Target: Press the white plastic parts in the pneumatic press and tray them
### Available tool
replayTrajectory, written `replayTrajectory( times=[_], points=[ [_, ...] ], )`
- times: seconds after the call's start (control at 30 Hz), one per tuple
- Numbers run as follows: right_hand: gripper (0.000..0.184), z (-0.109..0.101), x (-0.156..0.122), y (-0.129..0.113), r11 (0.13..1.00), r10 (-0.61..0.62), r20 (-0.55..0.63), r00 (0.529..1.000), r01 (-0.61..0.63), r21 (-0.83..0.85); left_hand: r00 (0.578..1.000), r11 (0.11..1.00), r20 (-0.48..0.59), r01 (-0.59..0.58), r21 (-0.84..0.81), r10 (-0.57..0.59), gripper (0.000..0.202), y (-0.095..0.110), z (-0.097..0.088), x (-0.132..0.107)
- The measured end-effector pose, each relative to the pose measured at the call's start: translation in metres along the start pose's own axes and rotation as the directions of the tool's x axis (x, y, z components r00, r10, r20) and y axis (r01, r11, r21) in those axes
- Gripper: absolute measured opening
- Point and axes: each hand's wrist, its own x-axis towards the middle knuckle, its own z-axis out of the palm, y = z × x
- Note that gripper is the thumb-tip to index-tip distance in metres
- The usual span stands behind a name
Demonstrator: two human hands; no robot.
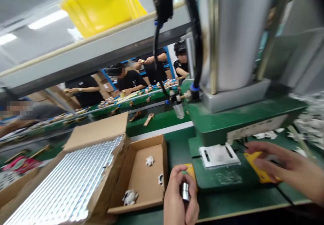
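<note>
So the left hand is holding a little metal cylinder, fingers curled in pretty tight around it, and that cylinder is sitting right inside the grip with its shiny side showing. Just past those fingers a yellow box is peeking out, partly hidden by the hand. The right hand is resting on another yellow box, fingers bent and about half open, touching it rather than closing around it; can't tell if they're pressing anything. Between the two sets of fingers, a bit farther off, a white plate with two dark slots is lying under the green press, which is standing on the green desk. Just left of the left fingers a cardboard tray is holding a few white toothed pieces, and left of that an open carton is showing rows of shiny tubes. Off beyond the right fingers more white parts are piling up, kinda blurry. Way out ahead of both hands a green belt is carrying wooden bits, with co-workers sitting or standing along the far side. Up above, a yellow bin is sitting on a shelf.
</note>
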Motion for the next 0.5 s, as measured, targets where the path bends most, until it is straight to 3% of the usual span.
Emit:
replayTrajectory(
  times=[0.07,0.1,0.17,0.3,0.37,0.5],
  points=[
    [0.042,0.003,0.017,-0.023,0.968,0.173,0.209,0.963,-0.205,0.145,0.998,0.999,0.048,0.030,-0.012,-0.030,0.010,-0.002,0.005,0.003],
    [0.041,0.007,0.026,-0.032,0.952,0.194,0.270,0.943,-0.248,0.181,0.998,0.999,0.063,0.033,0.003,-0.033,0.008,-0.005,0.007,0.004],
    [0.035,0.019,0.043,-0.045,0.942,0.155,0.335,0.929,-0.241,0.233,0.998,0.998,0.056,0.010,0.055,-0.013,0.010,-0.012,0.008,0.007],
    [0.039,0.040,0.059,-0.052,0.927,-0.013,0.369,0.929,-0.128,0.353,0.998,0.985,0.038,-0.053,0.165,0.047,0.037,-0.029,0.002,0.011],
    [0.039,0.040,0.057,-0.053,0.938,-0.005,0.421,0.907,-0.141,0.316,0.997,0.978,0.067,-0.060,0.199,0.047,0.047,-0.036,-0.005,0.012],
    [0.036,0.034,0.050,-0.068,0.977,0.189,0.501,0.844,-0.214,-0.007,0.997,0.970,0.068,0.005,0.243,-0.022,0.054,-0.047,-0.015,0.008]
  ],
)
